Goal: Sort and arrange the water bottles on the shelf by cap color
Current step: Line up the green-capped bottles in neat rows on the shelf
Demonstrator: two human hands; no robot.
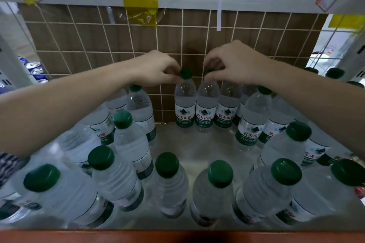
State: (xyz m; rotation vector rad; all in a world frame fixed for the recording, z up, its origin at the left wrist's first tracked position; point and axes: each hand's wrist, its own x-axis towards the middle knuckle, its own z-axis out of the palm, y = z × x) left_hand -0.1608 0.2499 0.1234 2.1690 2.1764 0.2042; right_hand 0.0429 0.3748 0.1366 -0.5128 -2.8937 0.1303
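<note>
Both hands work at the back row. The left hand [158,69] pinches the green cap of one bottle [185,104], and the right hand [235,63] pinches the cap of its neighbour [207,106], whose cap shows only in part. Each grip is closed on a cap from above, so each bottle hangs or stands straight below its grip with its long axis upright. The two touch side by side against the wire grid [118,45], near the middle of the back of the shelf [197,150]. Neither hand is nearer: each already has its own bottle (whether the bases rest on the shelf I cannot tell). Any lift or shift would likely go straight up, since a third bottle [227,108] stands just beside the right one.

Count: two hands, two bottles held, and twelve green caps on this shelf. More bottles have caps hidden by the arms. No other cap colour shows.
</note>
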